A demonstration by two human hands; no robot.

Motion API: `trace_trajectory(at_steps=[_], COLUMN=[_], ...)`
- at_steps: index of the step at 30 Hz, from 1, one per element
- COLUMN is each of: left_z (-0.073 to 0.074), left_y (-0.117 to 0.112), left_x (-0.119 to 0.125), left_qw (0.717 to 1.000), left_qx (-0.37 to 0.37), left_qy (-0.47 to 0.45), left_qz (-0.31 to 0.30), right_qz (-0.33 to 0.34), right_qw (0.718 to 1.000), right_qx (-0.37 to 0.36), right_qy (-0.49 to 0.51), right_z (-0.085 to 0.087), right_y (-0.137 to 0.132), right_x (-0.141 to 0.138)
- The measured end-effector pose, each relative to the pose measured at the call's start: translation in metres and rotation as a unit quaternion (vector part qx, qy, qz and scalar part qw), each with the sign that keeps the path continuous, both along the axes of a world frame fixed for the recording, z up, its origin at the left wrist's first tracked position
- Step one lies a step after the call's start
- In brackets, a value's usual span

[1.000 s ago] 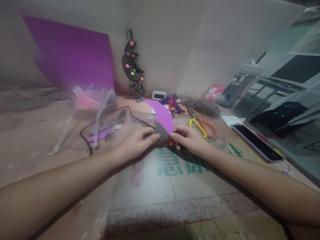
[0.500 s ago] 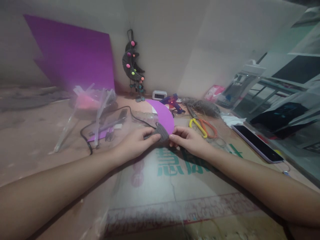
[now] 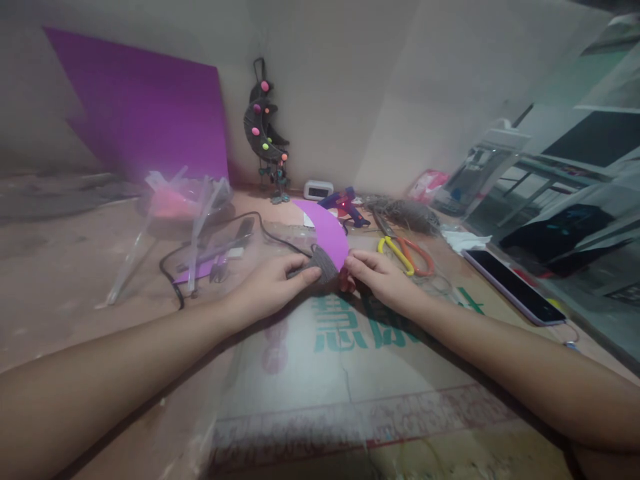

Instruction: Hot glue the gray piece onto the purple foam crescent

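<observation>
A purple paper crescent [image 3: 331,233] stands up between my hands, its lower end wound with grey yarn [image 3: 326,264]. My left hand [image 3: 273,283] pinches that wrapped end, thumb in front, the other fingers partly hidden behind. Close against the crescent's lower right edge, my right hand [image 3: 379,277] has its thumb and forefinger pressed together. Whatever lies between those fingertips is too small or hidden to make out. Both hands are over a cardboard sheet [image 3: 320,380] with green lettering.
Behind the crescent lie a glue gun [image 3: 345,203] with a red light and a small white clock [image 3: 319,191]. Scissors [image 3: 400,253] and a grey yarn bundle [image 3: 407,212] are to the right, with a phone [image 3: 515,287] beyond. A decorated moon hanging [image 3: 265,127] is at the wall.
My right hand has shifted slightly up and its fingertips have moved a little at the crescent's edge. My left hand and the crescent stay nearly in place.
</observation>
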State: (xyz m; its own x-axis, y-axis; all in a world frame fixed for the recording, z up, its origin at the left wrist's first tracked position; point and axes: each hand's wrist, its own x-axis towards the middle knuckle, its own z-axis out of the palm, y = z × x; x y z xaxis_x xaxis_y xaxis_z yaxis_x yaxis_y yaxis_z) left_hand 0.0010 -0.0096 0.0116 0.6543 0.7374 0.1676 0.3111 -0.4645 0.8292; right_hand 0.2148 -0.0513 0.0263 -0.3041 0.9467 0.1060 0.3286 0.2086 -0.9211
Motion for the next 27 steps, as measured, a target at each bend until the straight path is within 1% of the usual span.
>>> trace_trajectory(at_steps=[3, 9, 15, 18, 27], left_z=[0.0002, 0.0001, 0.0009, 0.0005, -0.0007], left_y=[-0.0007, -0.0014, -0.0017, -0.0016, -0.0009], left_x=[0.0000, -0.0005, -0.0002, -0.0001, -0.0005], left_qw=[1.000, 1.000, 1.000, 1.000, 0.999], left_qx=[0.000, 0.013, 0.002, 0.003, 0.016], left_qy=[0.006, 0.015, 0.005, 0.006, 0.022], left_qz=[-0.001, -0.006, -0.023, -0.025, -0.023], right_qz=[-0.016, -0.028, 0.005, 0.008, 0.016], right_qw=[1.000, 0.999, 0.998, 0.998, 0.998], right_qx=[0.002, -0.030, -0.059, -0.066, -0.057], right_qy=[0.006, 0.011, 0.016, 0.010, -0.004], right_z=[-0.0015, -0.0026, -0.0041, -0.0057, -0.0049], right_y=[0.0012, 0.0015, 0.0018, 0.0025, 0.0003], right_x=[0.0000, -0.0003, 0.0010, 0.0027, 0.0015])
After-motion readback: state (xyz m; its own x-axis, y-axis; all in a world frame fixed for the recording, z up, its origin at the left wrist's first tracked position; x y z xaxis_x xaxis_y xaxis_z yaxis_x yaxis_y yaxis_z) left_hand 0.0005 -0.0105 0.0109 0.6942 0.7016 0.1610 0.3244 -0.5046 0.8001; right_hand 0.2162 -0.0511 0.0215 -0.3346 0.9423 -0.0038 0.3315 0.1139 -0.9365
